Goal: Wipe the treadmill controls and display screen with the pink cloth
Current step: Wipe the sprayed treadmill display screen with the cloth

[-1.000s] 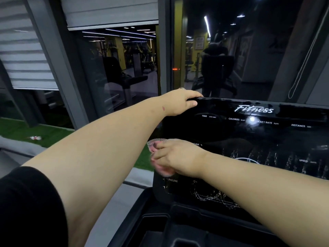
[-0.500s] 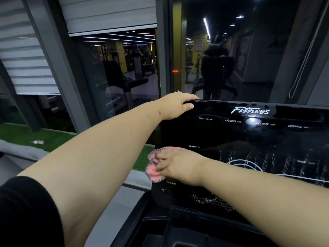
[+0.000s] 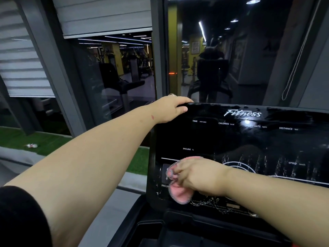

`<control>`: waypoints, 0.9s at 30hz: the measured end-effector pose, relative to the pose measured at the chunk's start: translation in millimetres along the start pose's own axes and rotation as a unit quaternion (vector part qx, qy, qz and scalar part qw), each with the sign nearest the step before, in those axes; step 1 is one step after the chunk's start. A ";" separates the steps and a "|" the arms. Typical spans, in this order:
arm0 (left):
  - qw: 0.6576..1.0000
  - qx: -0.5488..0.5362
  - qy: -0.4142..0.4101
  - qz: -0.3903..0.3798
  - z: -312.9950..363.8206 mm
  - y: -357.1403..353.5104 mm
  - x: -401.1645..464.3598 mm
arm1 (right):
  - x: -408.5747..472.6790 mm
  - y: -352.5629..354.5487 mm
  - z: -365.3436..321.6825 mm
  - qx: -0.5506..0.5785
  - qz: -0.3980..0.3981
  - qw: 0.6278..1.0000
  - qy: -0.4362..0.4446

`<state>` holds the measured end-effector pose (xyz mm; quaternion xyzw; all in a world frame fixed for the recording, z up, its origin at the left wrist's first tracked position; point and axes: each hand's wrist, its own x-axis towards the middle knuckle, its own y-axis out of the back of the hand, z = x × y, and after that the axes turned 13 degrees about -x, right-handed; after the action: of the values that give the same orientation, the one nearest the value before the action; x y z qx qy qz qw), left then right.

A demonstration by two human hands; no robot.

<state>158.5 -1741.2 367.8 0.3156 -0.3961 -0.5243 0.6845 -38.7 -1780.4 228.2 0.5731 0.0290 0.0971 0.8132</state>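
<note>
Glossy black treadmill console panel: top-left corner is gripped by the left hand. Crumpled pink cloth: pressed at the lower-left corner under the curled right hand. Unwiped streaked panel is judged to extend rightward, nearer the right hand.

A black, glossy treadmill console tilts up toward the viewer, printed with "Fitness", TIME, CALORIES, DISTANCE, INCLINE and SPEED. A pink cloth lies pressed against its lower left area, over the incline buttons, under the right hand. The left hand grips the console's top left corner.
</note>
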 end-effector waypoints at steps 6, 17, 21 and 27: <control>1.000 -0.001 0.003 0.005 1.0 -1.9 -2.0 | 22.2 29.8 14.3 -0.056 0.069 0.996 -0.008; 1.000 -0.005 0.006 0.017 7.9 -0.7 -6.4 | -8.6 41.8 40.9 -0.071 0.103 0.992 -0.013; 1.000 -0.001 0.006 0.017 10.4 -0.3 -7.7 | -27.1 37.0 50.3 -0.158 0.126 0.979 -0.016; 1.000 -0.002 0.007 0.004 12.6 1.1 -7.2 | -43.6 58.2 70.5 -0.151 0.195 0.963 -0.109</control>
<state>147.0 -1734.2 373.3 0.3164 -0.3917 -0.5200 0.6900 -77.5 -1835.2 304.0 0.4451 -0.1869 0.1937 0.8541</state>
